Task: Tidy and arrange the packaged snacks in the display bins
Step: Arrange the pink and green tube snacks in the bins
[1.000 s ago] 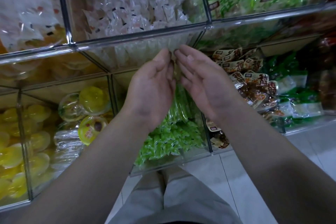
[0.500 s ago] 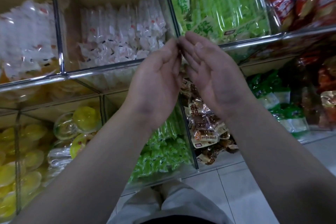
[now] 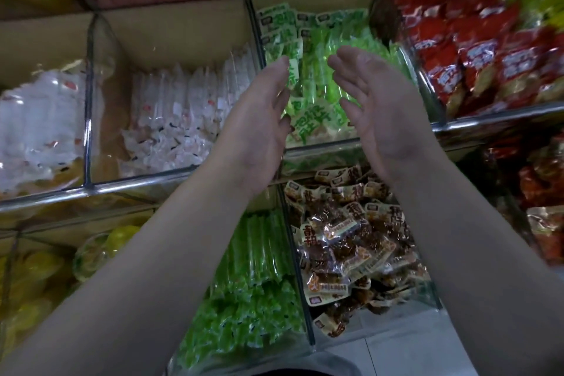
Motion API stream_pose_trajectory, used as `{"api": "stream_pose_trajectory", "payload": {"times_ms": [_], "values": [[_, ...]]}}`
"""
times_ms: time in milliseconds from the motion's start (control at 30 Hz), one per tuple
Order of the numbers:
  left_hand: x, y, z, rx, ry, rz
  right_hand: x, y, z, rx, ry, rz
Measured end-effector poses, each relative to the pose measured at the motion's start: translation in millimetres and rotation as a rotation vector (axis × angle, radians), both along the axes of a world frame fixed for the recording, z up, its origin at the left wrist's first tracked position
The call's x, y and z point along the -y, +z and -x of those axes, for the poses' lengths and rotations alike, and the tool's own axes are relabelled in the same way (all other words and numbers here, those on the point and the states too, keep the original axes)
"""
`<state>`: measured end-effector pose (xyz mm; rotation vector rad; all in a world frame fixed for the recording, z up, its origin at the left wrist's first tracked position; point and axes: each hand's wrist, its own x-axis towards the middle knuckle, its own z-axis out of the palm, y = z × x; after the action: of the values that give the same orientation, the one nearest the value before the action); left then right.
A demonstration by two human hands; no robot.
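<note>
Clear display bins hold packaged snacks on two tiers. The upper middle bin [image 3: 320, 143] is filled with green snack packs [image 3: 314, 91]. My left hand [image 3: 259, 122] and my right hand [image 3: 375, 110] are raised in front of this bin, palms facing each other with a gap between them. The fingers of both are straight and hold nothing. Whether the fingertips touch the green packs cannot be told.
White packs [image 3: 174, 119] fill the upper bin to the left, red packs [image 3: 476, 49] the upper bin to the right. Below sit green stick packs [image 3: 259, 256], brown packs [image 3: 351, 241] and yellow jelly cups [image 3: 33, 278]. Tiled floor [image 3: 406, 354] shows at the bottom.
Both hands have risen from the lower tier to the upper green bin and moved apart; their fingertips were together before. The view has tilted upward.
</note>
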<state>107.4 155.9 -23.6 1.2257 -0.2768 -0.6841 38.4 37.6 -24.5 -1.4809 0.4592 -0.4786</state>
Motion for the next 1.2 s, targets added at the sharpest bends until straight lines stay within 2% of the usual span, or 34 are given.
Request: {"api": "stream_pose_trajectory", "payload": {"times_ms": [233,367,500,600,667,933,1000,1100,1200], "values": [[40,2,-28,0.013,-0.034,-0.102,42,0,-40,-0.203,-0.14,0.145],[59,-10,-47,0.001,-0.057,-0.198,58,-11,-58,-0.435,-0.12,0.378],[75,-20,-66,-0.012,-0.114,-0.433,66,-27,-76,-0.463,-0.126,0.533],[85,-23,-71,-0.009,-0.16,-0.497,65,-38,-87,-0.535,-0.099,0.747],[89,-26,-72,0.017,-0.134,-0.521,66,-43,-90,-0.532,-0.102,0.813],[83,-37,-65,0.137,-0.049,-0.504,72,-56,-83,-0.394,-0.196,0.811],[82,-36,-64,0.114,-0.027,-0.469,74,-59,-84,-0.356,-0.18,0.706],[79,-34,-62,0.078,0.023,-0.394,76,-52,-86,-0.334,-0.2,0.42],[73,-31,-56,0.046,0.068,-0.317,78,-45,-85,-0.323,-0.19,0.321]]}}
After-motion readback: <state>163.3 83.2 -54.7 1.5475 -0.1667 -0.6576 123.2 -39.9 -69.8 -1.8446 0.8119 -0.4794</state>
